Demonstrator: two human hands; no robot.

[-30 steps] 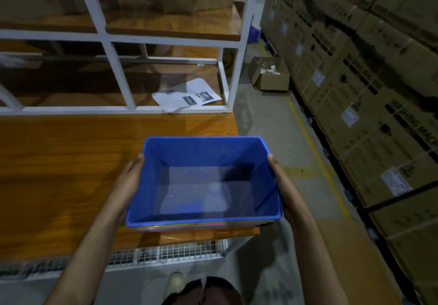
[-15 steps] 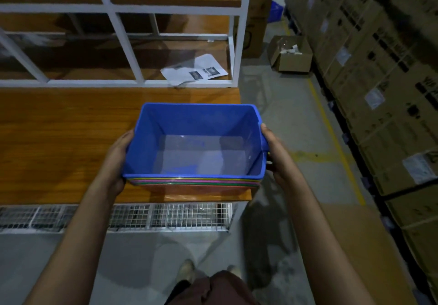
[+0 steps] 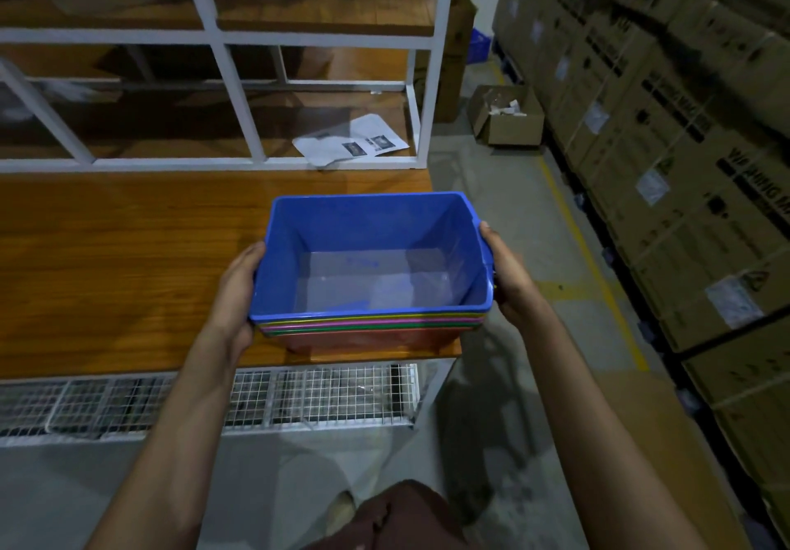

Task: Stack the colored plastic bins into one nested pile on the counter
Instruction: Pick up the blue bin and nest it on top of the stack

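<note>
A nested pile of plastic bins (image 3: 372, 323) is at the right front corner of the wooden counter (image 3: 107, 258). The top bin is blue (image 3: 367, 224) and empty. Thin rims of yellow, pink and green bins show under it, with an orange-red bin at the bottom. My left hand (image 3: 237, 288) grips the pile's left side and my right hand (image 3: 506, 280) grips its right side. I cannot tell whether the pile rests on the counter or is held just above it.
A white metal shelf frame (image 3: 239, 91) rises behind the counter, with loose printed papers (image 3: 355, 145) on its lower shelf. A wire mesh rack (image 3: 213, 400) runs below the counter edge. An open cardboard box (image 3: 508, 121) sits on the floor; stacked cartons (image 3: 684, 143) line the right wall.
The camera has pulled back and tilted, so the pile now appears farther away and higher in view. Both hands have kept their grip on the pile's sides.
</note>
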